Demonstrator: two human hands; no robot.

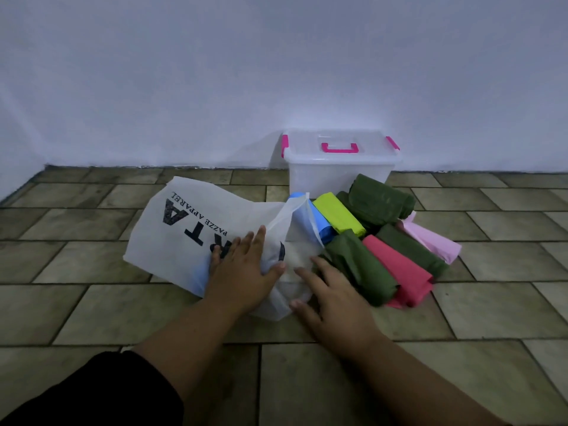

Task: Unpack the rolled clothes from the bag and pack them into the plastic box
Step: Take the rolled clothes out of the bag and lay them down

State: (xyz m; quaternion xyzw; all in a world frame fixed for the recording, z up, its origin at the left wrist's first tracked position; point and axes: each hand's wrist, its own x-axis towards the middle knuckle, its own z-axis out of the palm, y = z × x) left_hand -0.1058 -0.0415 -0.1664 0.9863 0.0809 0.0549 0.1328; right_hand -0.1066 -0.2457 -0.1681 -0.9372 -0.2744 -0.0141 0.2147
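Note:
A white fabric bag (184, 229) with black lettering lies flat on the tiled floor. My left hand (242, 272) presses on its near end, thumb pinching the bag's fabric. My right hand (332, 299) rests flat on the bag's open end, fingers spread. Rolled clothes lie in a heap to the right: a blue roll (322, 226) half under the bag's mouth, a lime roll (341, 213), dark green rolls (381, 198) (359, 265) (412, 247), a red-pink roll (399, 272) and a pale pink roll (430, 238). The clear plastic box (338, 176), lid closed with pink latches, stands behind them.
A white wall (276, 72) runs just behind the box. The floor is grey-green tile (92, 302). My black sleeve (107, 392) shows at the lower left.

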